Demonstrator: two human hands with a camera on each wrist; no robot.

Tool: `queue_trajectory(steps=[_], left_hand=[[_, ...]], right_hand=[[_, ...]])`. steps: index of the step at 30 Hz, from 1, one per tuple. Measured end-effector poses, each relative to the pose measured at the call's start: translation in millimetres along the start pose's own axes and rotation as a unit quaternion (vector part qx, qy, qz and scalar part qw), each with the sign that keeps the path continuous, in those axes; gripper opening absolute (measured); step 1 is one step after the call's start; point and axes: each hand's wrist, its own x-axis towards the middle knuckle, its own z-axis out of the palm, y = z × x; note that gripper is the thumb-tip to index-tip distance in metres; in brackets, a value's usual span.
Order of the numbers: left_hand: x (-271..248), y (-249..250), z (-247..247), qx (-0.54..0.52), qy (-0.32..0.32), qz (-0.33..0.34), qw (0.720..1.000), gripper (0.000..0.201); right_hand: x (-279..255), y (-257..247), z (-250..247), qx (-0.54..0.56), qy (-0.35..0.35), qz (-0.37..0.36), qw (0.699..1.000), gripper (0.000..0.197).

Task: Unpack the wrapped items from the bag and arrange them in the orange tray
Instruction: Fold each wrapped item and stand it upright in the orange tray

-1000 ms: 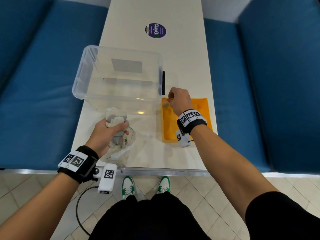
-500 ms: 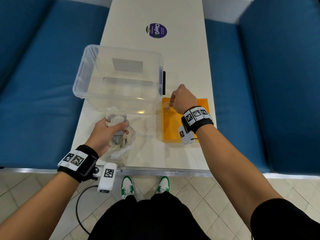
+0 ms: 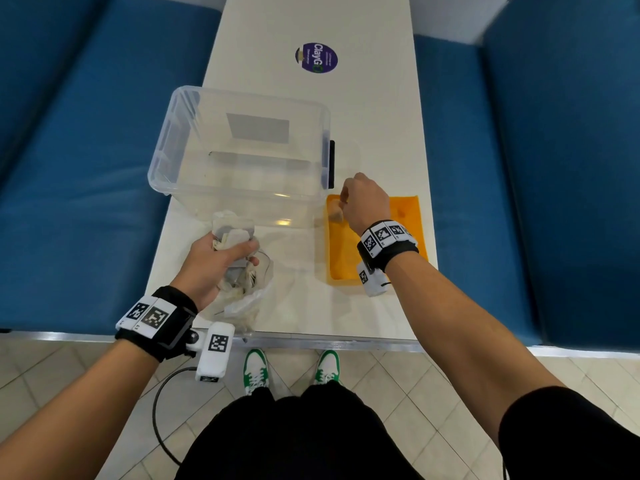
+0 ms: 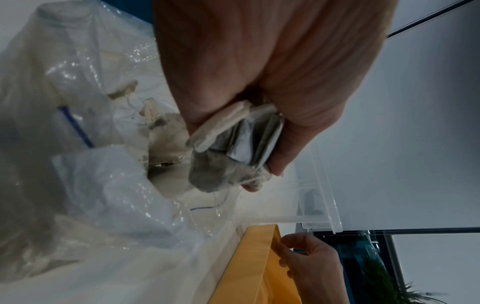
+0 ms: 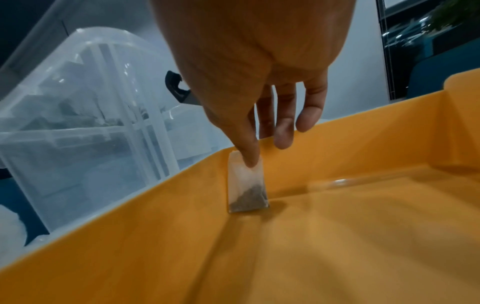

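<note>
My left hand [image 3: 221,258] grips a bunch of several wrapped tea bags [image 4: 241,139] [image 3: 233,233] just above the crumpled clear plastic bag [image 3: 247,299] [image 4: 85,156] on the table's near left. My right hand [image 3: 360,202] [image 5: 249,148] pinches one tea bag [image 5: 246,185] [image 3: 335,211] by its top edge. That tea bag stands upright, its bottom on the floor of the orange tray [image 3: 408,216] [image 5: 337,236], against the tray's far left wall. The rest of the tray floor in view is bare.
A clear plastic storage box [image 3: 242,147] with a black latch [image 3: 331,164] stands left of the tray, close to its wall. A purple round sticker [image 3: 317,57] lies farther up the white table. Blue benches flank both sides. The table's near edge is by my feet.
My right hand moved slightly right and down into the tray's far left corner, setting the tea bag on the tray floor. The left hand kept its hold and stayed put.
</note>
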Motion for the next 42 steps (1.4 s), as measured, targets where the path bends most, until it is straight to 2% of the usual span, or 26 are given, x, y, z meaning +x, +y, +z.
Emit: queue_trajectory(steps=[10,15,18,21,23,25,28,31,34,37,42], left_hand=[[0,1,2,-0.004,-0.002,-0.001,1.0,0.029],[-1,6,3,-0.015,-0.016,-0.013,1.0,0.045],[-1,11,9,-0.042,-0.047,-0.027,0.998,0.049],[-1,16,17,-0.087,-0.105,-0.076,0.988,0.039],[-2,19,23,-0.109,-0.148,-0.105,0.977,0.032],[-4,21,28,-0.115,-0.181,-0.119,0.969,0.034],[-6,23,36,-0.07,-0.213,-0.098,0.97,0.032],[-8,22,44,-0.021,-0.188,-0.059,0.98,0.029],[-11,21,51,-0.007,-0.174,-0.042,0.984,0.031],[-11,17,50,-0.004,-0.158,-0.034,0.987,0.032],[-11,12,49,-0.005,-0.137,-0.02,0.99,0.05]], right_hand=[[2,-7,-7,0.015,-0.016,0.002,1.0,0.026],[1,-3,-15,0.039,-0.038,0.017,0.998,0.046],[-6,-6,-27,0.078,0.008,0.005,0.997,0.029],[-23,-18,-43,0.165,0.032,-0.025,0.986,0.01],[-36,-29,-51,0.191,0.022,-0.047,0.98,0.007],[-48,-37,-55,0.186,0.019,-0.054,0.981,0.007],[-61,-47,-56,0.195,0.028,-0.068,0.978,0.007],[-70,-54,-53,0.255,-0.025,-0.108,0.961,0.004],[-75,-57,-44,0.243,-0.05,-0.14,0.958,0.019],[-79,-56,-42,0.257,-0.044,-0.131,0.956,0.019],[-82,-52,-49,0.28,-0.046,-0.106,0.953,0.01]])
